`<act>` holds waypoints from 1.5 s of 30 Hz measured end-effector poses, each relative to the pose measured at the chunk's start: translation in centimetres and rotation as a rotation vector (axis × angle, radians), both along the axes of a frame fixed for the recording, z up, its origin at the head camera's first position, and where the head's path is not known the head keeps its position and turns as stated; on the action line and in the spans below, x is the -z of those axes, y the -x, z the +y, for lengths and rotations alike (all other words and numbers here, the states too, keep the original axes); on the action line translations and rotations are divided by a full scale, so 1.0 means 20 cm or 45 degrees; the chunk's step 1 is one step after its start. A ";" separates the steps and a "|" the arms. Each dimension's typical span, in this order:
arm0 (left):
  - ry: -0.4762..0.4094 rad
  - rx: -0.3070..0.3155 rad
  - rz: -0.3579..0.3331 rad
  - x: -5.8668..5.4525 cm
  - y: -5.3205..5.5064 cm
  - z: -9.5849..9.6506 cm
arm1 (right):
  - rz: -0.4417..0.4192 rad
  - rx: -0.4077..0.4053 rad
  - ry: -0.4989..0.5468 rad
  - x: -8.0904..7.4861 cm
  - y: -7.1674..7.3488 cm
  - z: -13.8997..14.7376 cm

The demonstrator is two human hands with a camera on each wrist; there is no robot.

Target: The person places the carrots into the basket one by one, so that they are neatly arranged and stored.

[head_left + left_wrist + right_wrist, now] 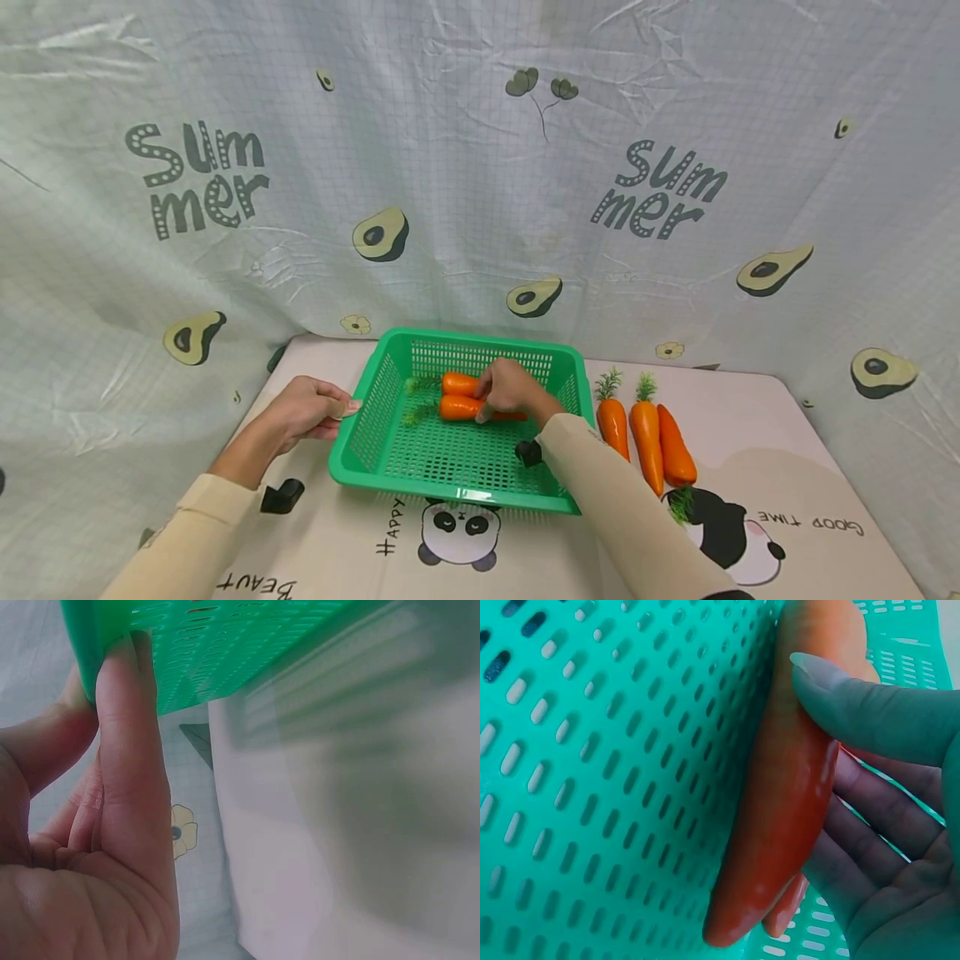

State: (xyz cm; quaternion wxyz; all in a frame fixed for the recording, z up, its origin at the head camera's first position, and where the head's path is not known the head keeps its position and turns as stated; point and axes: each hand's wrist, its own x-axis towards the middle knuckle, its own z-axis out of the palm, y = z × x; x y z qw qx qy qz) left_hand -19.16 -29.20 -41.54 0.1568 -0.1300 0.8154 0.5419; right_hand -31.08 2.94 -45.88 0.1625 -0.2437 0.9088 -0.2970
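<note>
A green plastic basket [457,492] with slotted walls sits on the table. My left hand [311,408] pinches its left rim between thumb and fingers; the left wrist view shows the fingers [131,757] against the wall. Inside the basket, two orange carrots lie side by side, their leafy tops toward the left. My right hand [513,387] reaches in from the right and grips the nearer carrot [459,407]. In the right wrist view the thumb lies across this carrot [780,810], close over the basket floor. The farther carrot [457,383] is partly hidden by the hand.
Right of the basket lie three more carrots: one [613,423] beside the basket wall, one [647,437] in the middle, and one [677,450] turned with its leaves toward me. A printed cloth [450,167] hangs behind the table [750,417].
</note>
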 end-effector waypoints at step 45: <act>-0.006 -0.001 0.001 0.00 0.00 0.01 | 0.102 -0.060 0.024 -0.02 -0.01 0.01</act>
